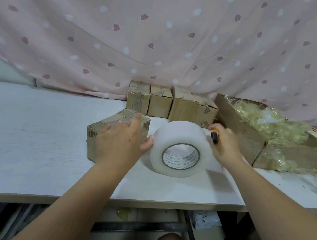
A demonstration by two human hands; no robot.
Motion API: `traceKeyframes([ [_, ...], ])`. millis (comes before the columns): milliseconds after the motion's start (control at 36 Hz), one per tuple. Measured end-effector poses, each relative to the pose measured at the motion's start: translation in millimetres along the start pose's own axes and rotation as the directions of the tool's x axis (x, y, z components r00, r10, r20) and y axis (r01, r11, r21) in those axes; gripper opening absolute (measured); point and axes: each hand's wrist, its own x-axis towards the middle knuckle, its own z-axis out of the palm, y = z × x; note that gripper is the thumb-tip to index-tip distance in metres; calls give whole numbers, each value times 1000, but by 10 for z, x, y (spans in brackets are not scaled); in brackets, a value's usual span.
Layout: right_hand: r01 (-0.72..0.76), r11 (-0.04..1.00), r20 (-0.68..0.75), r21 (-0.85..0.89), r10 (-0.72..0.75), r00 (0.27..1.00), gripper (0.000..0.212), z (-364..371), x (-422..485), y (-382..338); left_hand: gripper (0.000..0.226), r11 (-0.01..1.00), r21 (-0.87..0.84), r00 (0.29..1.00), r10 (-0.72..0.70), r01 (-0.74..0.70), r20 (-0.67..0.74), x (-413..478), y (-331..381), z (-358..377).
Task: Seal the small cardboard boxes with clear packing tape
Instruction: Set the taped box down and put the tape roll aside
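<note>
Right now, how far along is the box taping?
Done, it seems: four back boxes stand in a row by the curtain, glossy with tape. In hand: left hand rests on the front box beside the tape roll; right hand grips a cutter. Left: sealing that box.

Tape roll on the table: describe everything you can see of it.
The tape roll is wide, thick and milky translucent, wound on a core whose inner wall bears printed text. It stands on its rim on the white table, core opening toward the camera. The left hand, lying on a small cardboard box, touches its left side with the thumb. The right hand, gripping a yellow-and-black tool, is at its right; contact unclear.
</note>
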Motion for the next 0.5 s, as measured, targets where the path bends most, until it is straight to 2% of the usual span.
traceKeyframes([
  [56, -87, 985, 28, -146, 92, 995, 29, 94, -50, 121, 66, 1000, -7, 1000, 4, -4, 6, 6, -5, 0],
  [167, -290, 913, -69, -288, 282, 957, 22, 177, -107, 169, 51, 1000, 23, 999, 16, -17, 32, -6, -3, -48],
  [278, -222, 876, 11, -428, 251, 968, 23, 152, -64, 152, 49, 999, 32, 997, 29, -31, 68, -17, -3, -44],
  [361, -128, 909, 127, -396, 192, 973, 29, 158, -27, 129, 49, 999, -29, 997, 28, -26, 75, -17, -11, -38],
  [444, -49, 926, 199, -374, 132, 971, 18, 166, -16, 110, 53, 998, -46, 995, 48, -44, 90, -19, -23, -20],
  [500, -53, 908, 215, -415, 155, 964, 16, 181, -1, 111, 55, 996, -64, 991, 64, -57, 121, -13, -33, 9],
])
